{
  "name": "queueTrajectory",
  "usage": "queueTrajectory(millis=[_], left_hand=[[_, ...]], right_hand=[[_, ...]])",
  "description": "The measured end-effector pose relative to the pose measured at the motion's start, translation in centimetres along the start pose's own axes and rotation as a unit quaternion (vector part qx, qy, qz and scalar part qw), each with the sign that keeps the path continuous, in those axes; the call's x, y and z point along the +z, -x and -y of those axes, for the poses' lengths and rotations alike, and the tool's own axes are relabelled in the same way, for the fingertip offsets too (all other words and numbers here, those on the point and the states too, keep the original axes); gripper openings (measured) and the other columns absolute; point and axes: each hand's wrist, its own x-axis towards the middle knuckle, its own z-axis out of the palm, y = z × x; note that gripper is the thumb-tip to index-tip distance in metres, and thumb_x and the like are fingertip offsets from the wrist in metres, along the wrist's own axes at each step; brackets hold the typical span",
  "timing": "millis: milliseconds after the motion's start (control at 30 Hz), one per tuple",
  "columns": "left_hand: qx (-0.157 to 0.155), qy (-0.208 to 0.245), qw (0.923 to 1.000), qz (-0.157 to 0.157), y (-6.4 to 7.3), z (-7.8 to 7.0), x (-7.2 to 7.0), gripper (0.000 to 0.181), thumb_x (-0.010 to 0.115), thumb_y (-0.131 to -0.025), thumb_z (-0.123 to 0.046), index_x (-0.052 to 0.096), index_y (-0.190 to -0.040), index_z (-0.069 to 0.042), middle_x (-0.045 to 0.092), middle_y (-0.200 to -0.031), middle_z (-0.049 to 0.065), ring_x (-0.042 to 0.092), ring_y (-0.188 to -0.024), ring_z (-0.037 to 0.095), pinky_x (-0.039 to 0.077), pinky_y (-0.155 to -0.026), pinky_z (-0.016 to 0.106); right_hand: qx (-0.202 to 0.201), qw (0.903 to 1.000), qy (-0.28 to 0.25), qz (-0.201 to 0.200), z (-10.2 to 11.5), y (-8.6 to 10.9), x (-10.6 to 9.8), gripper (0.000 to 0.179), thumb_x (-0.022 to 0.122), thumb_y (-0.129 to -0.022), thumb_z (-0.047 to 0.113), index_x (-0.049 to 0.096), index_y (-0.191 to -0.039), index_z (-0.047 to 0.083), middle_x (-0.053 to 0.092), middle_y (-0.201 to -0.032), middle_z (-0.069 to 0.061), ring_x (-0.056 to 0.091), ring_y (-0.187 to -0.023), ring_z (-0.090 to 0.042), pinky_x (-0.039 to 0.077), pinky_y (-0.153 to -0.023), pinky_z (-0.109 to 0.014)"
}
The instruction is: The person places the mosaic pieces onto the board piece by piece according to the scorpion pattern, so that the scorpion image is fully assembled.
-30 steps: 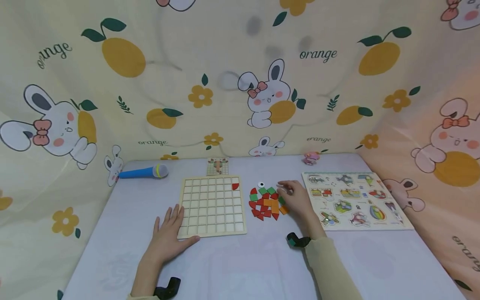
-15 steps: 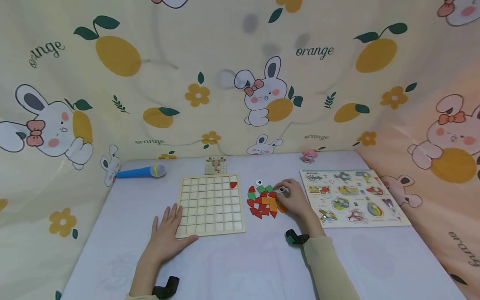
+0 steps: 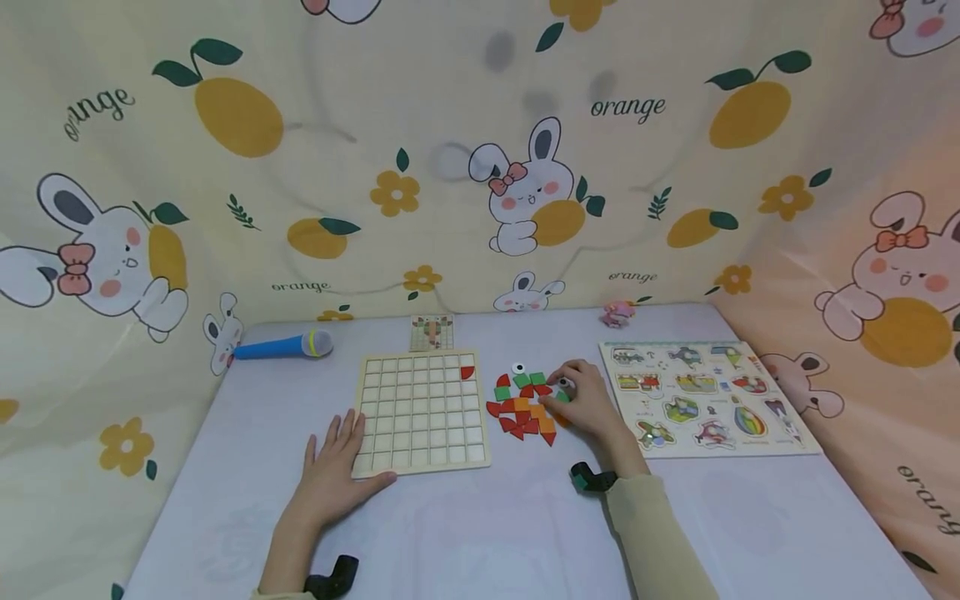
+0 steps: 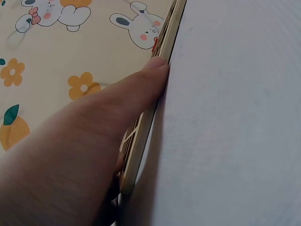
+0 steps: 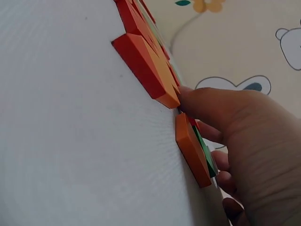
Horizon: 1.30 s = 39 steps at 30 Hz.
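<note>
My left hand (image 3: 332, 471) rests at the near-left corner of a wooden grid board (image 3: 422, 423), fingers spread along its left side and thumb on its front edge. The left wrist view shows the thumb (image 4: 136, 84) against that edge. A red quarter-round piece (image 3: 467, 372) sits in an upper-right cell. My right hand (image 3: 588, 404) is over the right side of a pile of red, green and orange pieces. Its thumb (image 5: 202, 101) touches the pile beside an orange piece (image 5: 193, 150). A white eye piece (image 3: 565, 383) shows by the fingers; no piece is plainly pinched.
A small pattern card (image 3: 432, 332) lies behind the board. At the left back is a blue toy microphone (image 3: 283, 345). A picture puzzle board (image 3: 705, 400) lies to the right, with a pink figurine (image 3: 618, 314) behind it. Another eye piece (image 3: 519, 368) tops the pile.
My right hand has come down to the pile, and its thumb has pushed some red and orange pieces left and nearer. The left hand stays on the board.
</note>
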Motion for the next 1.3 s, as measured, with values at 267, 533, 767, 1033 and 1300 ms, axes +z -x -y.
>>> queueTrajectory(millis=[267,533,767,1033,1300], left_hand=[[0.002,-0.007,1.0,-0.006,-0.1,0.2,0.2,0.125,0.066,-0.083,-0.083,0.019,-0.168,-0.004,0.011,-0.177,0.018,0.004,-0.163,0.045,-0.006,-0.126,0.072],[0.005,-0.002,1.0,-0.007,-0.2,0.0,0.0,0.125,0.067,-0.083,-0.082,0.02,-0.168,-0.003,0.013,-0.176,0.019,0.004,-0.163,0.046,-0.005,-0.126,0.073],[-0.002,0.002,1.0,-0.003,0.0,0.0,0.0,0.125,0.068,-0.083,-0.082,0.02,-0.168,-0.003,0.013,-0.176,0.019,0.004,-0.163,0.046,-0.005,-0.125,0.073],[-0.005,0.003,1.0,-0.007,0.1,0.2,0.2,0.126,0.068,-0.082,-0.082,0.02,-0.168,-0.004,0.013,-0.176,0.019,0.003,-0.163,0.045,-0.006,-0.126,0.073],[0.001,0.006,0.9999,-0.012,-0.1,0.2,0.2,0.126,0.068,-0.082,-0.081,0.02,-0.168,-0.004,0.013,-0.176,0.018,0.003,-0.164,0.045,-0.006,-0.126,0.072]], right_hand=[[-0.015,0.9999,-0.003,-0.008,0.1,0.0,0.0,0.025,0.081,-0.093,0.03,0.076,-0.11,0.013,0.059,-0.134,-0.016,0.046,-0.132,-0.039,0.041,-0.115,-0.063],[-0.038,0.9992,-0.009,-0.004,0.5,0.0,-0.6,0.023,0.074,-0.099,0.019,0.076,-0.118,0.007,0.063,-0.132,-0.019,0.051,-0.128,-0.04,0.043,-0.111,-0.063],[-0.033,0.998,-0.052,-0.011,2.8,-0.5,-0.3,0.028,0.072,-0.103,0.017,0.073,-0.128,0.006,0.067,-0.131,-0.018,0.054,-0.126,-0.04,0.046,-0.11,-0.062],[-0.027,0.9961,-0.083,0.009,7.7,-2.9,2.1,0.034,0.07,-0.105,0.02,0.071,-0.135,0.005,0.07,-0.129,-0.012,0.06,-0.118,-0.032,0.056,-0.102,-0.052],[-0.07,0.9945,-0.077,0.012,10.9,-5.9,5.5,0.029,0.072,-0.102,0.014,0.075,-0.128,0.003,0.073,-0.12,-0.015,0.065,-0.113,-0.035,0.054,-0.099,-0.054]])
